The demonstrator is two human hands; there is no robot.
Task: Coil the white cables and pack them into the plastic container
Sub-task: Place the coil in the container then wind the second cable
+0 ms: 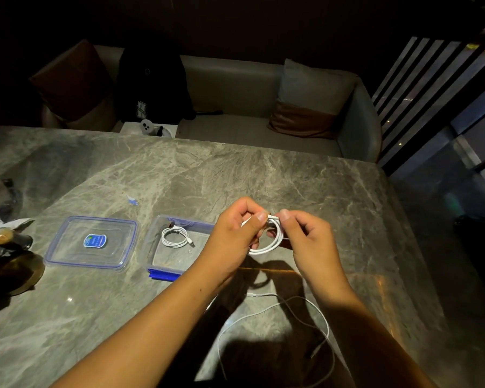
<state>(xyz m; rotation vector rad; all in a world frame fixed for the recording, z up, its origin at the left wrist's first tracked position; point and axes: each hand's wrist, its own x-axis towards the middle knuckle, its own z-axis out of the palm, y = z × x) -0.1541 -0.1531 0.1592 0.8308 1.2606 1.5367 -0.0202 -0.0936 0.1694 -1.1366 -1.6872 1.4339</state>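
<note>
A loose white cable (263,295) is laid uncoiled on the near table (263,177). Beyond it, a coiled cable (263,251) is pinched at its top by the left hand (234,233) and the right hand (305,239). The cable is judged light, limp and springy, so it is best gripped where the loops gather. To the left, one packed coil (175,238) is contained in the plastic container (167,260), with the lid (91,240) further left.

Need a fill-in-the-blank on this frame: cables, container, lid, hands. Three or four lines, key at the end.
The lid lies to the ____ of the container.
The container holds ____ coiled cable.
The left hand and right hand both pinch the looped cable, to the ____ of the container.
The loose cable lies uncoiled on the ____.
Missing: left; one; right; table.
</note>
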